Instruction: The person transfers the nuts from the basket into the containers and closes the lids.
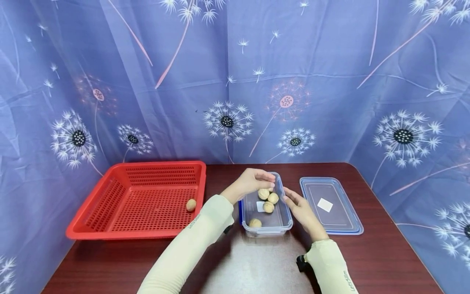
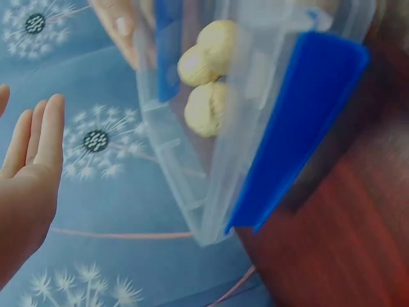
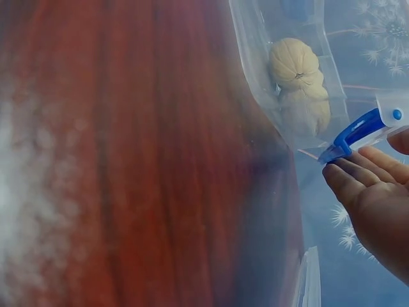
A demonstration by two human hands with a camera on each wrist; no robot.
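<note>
A clear plastic food container [image 1: 268, 226] with blue clips stands on the table, its lid off. Several walnuts [image 1: 268, 207] lie inside, most toward the far half and one at the near left corner. Over the far part of the container hovers my left hand [image 1: 256, 180], its fingers extended and nothing seen in them. My right hand [image 1: 302, 210] is at the container's right side; its nearly straight fingers touch the blue clip [image 3: 364, 130] in the right wrist view. Another walnut [image 1: 191, 205] sits at the right end of the red basket [image 1: 139, 235].
To the right of the container lies its clear lid [image 1: 341, 220], bearing a white square label [image 1: 325, 205]. The dark red wooden table [image 1: 389, 253] backs onto a blue dandelion-print curtain [image 1: 227, 73], which also hangs at both sides.
</note>
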